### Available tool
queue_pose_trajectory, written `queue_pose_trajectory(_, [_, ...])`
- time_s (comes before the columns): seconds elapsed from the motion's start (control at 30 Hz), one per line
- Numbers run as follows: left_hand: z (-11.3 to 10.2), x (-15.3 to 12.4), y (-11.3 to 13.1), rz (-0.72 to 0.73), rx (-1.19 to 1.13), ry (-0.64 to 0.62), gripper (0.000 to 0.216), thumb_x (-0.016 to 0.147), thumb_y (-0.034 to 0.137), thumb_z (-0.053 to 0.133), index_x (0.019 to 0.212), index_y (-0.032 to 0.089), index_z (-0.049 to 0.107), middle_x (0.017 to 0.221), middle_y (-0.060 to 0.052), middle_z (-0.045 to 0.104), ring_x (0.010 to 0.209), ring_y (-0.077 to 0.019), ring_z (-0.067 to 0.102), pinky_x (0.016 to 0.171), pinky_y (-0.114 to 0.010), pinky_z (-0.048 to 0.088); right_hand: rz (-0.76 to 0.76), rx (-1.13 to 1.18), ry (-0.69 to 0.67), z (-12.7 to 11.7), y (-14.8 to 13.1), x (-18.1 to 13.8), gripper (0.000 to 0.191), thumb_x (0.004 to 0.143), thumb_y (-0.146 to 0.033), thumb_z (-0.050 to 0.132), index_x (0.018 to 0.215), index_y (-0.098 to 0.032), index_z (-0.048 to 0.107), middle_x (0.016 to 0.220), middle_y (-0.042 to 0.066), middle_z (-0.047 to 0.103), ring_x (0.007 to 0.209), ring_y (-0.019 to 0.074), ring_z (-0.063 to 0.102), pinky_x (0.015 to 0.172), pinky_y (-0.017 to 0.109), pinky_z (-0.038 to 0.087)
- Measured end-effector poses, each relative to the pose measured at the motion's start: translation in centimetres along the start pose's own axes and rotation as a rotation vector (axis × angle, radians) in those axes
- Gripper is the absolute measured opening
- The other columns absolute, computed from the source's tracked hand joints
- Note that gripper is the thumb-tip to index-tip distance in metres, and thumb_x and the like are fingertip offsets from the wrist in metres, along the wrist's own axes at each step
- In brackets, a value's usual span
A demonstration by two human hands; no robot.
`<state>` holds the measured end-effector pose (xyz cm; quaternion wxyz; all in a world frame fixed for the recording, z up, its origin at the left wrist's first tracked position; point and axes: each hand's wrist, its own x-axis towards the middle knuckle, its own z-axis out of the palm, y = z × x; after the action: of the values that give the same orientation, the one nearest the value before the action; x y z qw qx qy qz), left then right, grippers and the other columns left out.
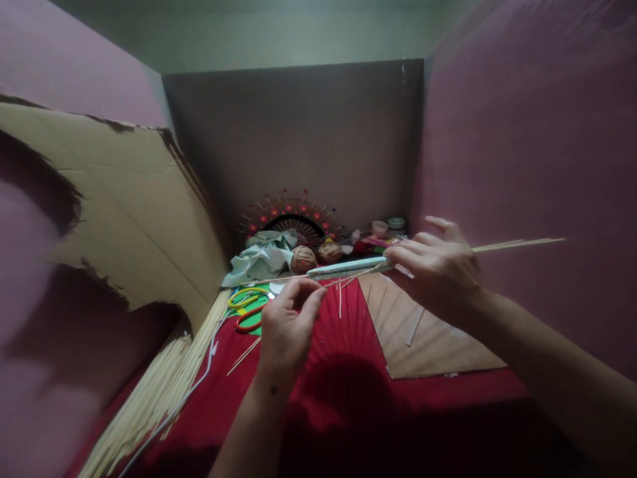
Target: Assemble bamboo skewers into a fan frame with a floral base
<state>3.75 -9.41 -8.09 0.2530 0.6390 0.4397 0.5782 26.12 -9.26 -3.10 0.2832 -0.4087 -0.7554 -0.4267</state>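
My left hand point(291, 312) is closed in a pinch, thumb against forefinger, on a thin pale strand point(343, 281). The strand runs rightward toward my other hand. My right hand point(435, 262) is closed around a long, narrow, pale blue-white piece point(348, 267) that reaches left to just above my left fingertips. I cannot make out what kind of thing it is. Thin straw-coloured sticks point(520, 244) stick out to the right behind the right hand. Scissors with yellow and red handles point(249, 322) lie just left of my left hand.
Long pale sticks point(149, 392) lie in a heap at the left, under torn cardboard point(124, 206). A brown board point(442, 352) rests on the red cloth point(338, 332). Behind are twine balls point(303, 259), a crumpled cloth point(261, 262) and a decorated half-round piece point(288, 211).
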Motion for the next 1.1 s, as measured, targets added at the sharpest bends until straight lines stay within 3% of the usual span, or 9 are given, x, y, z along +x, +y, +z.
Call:
queue_pose_trajectory(0.5, [-1.1, 1.8, -0.8, -0.132, -0.063, 0.034, 0.011, 0.075, 0.026, 0.062, 0.078, 0.016, 0.06, 0.056, 0.004, 0.055, 0.047, -0.0081, 0.053, 0.046, -0.018, 0.044, -0.03, 0.021, 0.028, -0.7, 0.2, -0.6, 0.015, 0.087, -0.028, 0.054, 0.077, -0.021, 0.063, 0.074, 0.0, 0.072, 0.068, 0.0171, 0.061, 0.098, 0.042, 0.031])
queue_pose_trajectory(0.9, [-1.7, 2.2, -1.3, -0.264, -0.222, -0.036, 0.03, 0.07, 0.032, 0.067, 0.091, 0.012, 0.064, 0.059, 0.0, 0.062, 0.047, -0.0113, 0.058, 0.045, -0.022, 0.051, -0.063, 0.066, 0.065, -0.7, 0.3, -0.5, 0.013, 0.087, -0.026, 0.055, 0.079, -0.021, 0.064, 0.078, 0.0, 0.074, 0.069, 0.017, 0.063, 0.098, 0.043, 0.034])
queue_pose_trajectory(1.1, [-1.4, 2.3, -2.4, -0.173, -0.198, -0.08, 0.032, 0.077, 0.034, 0.061, 0.1, 0.012, 0.064, 0.059, 0.001, 0.061, 0.044, -0.0091, 0.055, 0.044, -0.019, 0.047, -0.098, 0.071, 0.098, -0.1, 0.9, -0.1, 0.01, 0.086, -0.027, 0.057, 0.083, -0.022, 0.064, 0.079, -0.001, 0.074, 0.069, 0.0162, 0.063, 0.098, 0.043, 0.034])
